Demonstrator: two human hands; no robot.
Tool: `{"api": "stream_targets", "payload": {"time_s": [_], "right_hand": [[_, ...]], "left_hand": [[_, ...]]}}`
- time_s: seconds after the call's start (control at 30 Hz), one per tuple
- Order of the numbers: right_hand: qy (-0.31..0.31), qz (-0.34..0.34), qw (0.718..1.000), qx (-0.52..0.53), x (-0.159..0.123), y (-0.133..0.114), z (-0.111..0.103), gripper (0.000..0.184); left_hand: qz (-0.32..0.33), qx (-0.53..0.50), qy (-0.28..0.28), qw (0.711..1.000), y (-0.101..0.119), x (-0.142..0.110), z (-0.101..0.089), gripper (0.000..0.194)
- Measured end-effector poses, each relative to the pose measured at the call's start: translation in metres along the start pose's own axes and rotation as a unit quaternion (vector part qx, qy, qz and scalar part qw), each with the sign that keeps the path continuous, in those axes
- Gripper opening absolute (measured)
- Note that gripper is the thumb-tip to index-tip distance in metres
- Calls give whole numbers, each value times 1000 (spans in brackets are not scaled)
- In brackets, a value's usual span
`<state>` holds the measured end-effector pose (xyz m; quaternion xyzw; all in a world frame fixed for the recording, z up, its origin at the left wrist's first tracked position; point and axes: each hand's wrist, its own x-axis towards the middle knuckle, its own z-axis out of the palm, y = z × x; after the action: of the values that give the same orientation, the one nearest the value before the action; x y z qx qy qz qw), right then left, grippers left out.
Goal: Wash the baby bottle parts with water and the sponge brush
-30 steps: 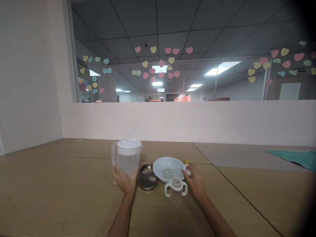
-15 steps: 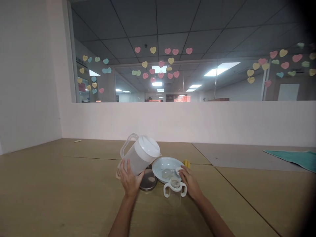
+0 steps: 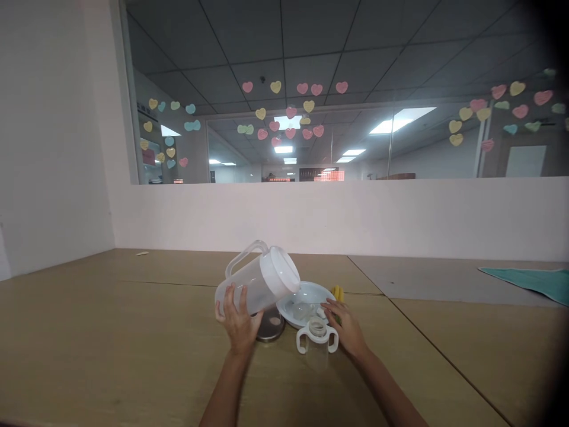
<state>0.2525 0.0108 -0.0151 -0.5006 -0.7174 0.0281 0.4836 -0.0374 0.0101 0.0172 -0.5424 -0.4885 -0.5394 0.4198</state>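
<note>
- The left hand [image 3: 238,323] grasps the tall translucent plastic pitcher [image 3: 246,292] around its lower body, leaving the looped handle free.
- The pitcher is tipped to the right, its spout end at the left part of the wide, shallow whitish bowl [image 3: 317,289]; the round white lid [image 3: 283,270] is on.
- Pouring looks under way or just about to be, as a judgement; no stream can be made out, so how much has gone in cannot be told.
- The right hand [image 3: 347,326] pinches a small white piece [image 3: 320,312] at its fingertips, over the right part of the bowl.
- A clear, rounded piece [image 3: 302,311] lies in the bowl, its surface glassy.
- The clear bottle with a white two-handled collar [image 3: 317,339] stands upright in front of the bowl; its ridged neck is open, so capping seems left undone.
- A smooth, shiny metal dish [image 3: 271,331] lies left of the bowl, partly hidden by the pitcher.
- Everything sits on a tan, wood-toned table [image 3: 133,356].
</note>
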Motion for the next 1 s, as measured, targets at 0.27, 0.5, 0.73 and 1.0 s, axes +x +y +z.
{"api": "stream_targets", "payload": {"time_s": [0.27,0.5,0.73,1.0], "right_hand": [[22,-3,1000,13,0,-5,-1,35],[42,1,999,6,-1,-6,-2,32],[49,3,999,-1,-1,-5,-2,31],[40,8,999,-9,-1,-7,-2,32]], "left_hand": [[41,-33,-20,998,0,-3,-1,54],[63,-27,-63,996,1,-5,-3,50],[52,-31,-61,996,-2,-8,2,53],[61,-39,-90,993,0,-7,-2,50]]}}
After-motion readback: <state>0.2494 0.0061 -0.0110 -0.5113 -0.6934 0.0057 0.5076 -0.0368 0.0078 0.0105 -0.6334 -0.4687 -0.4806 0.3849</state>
